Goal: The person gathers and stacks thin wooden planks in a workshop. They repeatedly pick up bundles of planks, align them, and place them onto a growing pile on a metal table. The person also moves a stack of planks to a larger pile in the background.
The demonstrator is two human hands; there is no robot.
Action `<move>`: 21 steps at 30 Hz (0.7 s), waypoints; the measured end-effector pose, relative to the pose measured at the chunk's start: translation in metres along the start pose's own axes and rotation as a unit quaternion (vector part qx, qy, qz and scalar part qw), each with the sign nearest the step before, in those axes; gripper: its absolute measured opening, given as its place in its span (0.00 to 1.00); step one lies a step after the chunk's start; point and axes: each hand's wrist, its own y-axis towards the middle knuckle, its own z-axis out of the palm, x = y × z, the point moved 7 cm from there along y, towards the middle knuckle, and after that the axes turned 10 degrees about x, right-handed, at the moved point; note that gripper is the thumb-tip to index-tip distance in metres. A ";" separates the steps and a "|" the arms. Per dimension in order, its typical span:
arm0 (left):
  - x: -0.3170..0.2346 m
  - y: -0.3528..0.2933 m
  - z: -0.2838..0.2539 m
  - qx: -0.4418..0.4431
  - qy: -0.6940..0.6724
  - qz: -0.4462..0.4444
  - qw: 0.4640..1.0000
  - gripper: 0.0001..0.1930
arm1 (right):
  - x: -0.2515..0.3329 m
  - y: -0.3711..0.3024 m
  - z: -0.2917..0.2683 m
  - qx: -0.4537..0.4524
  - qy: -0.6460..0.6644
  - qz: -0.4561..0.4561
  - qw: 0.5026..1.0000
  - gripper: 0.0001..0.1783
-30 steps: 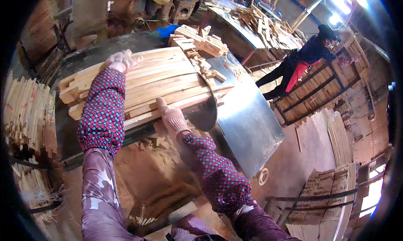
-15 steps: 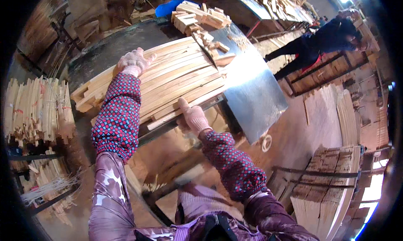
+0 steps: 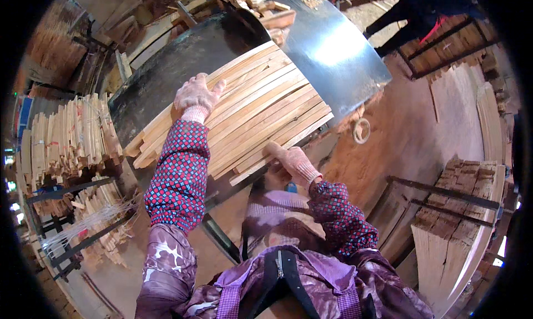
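A row of pale wooden strips lies side by side on a dark table, right ends nearly even, left ends staggered. My left hand, in a pinkish knit glove, is at the far edge of the row. Its thumb lies on top, and its fingers bend over that edge, their tips hidden. At the near edge, my right hand, gloved alike, has its thumb over the outermost strips and its other fingers down beside or under them. Beyond the right ends is a shiny metal sheet.
Short wood pieces are heaped at the table's far side. Bundled strips stand on a rack at left. A stack of boards sits at right behind dark metal bars. A tan ring hangs by the sheet. A person stands far right.
My view has shifted down and nearer. The strips appear to have slid rightward, now reaching close to the metal sheet's near corner. Both hands keep their places on the row.
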 end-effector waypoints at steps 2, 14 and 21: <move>0.007 0.001 -0.003 -0.021 -0.006 -0.010 1.000 0.37 | 0.032 -0.028 0.008 0.040 0.084 0.063 0.994 0.31; 0.022 0.005 0.014 -0.025 -0.035 -0.026 0.999 0.34 | 0.017 -0.011 0.003 0.065 0.056 0.083 0.993 0.22; 0.021 0.012 0.033 0.044 -0.069 0.006 0.997 0.37 | 0.010 -0.012 -0.009 0.058 0.071 0.091 0.992 0.25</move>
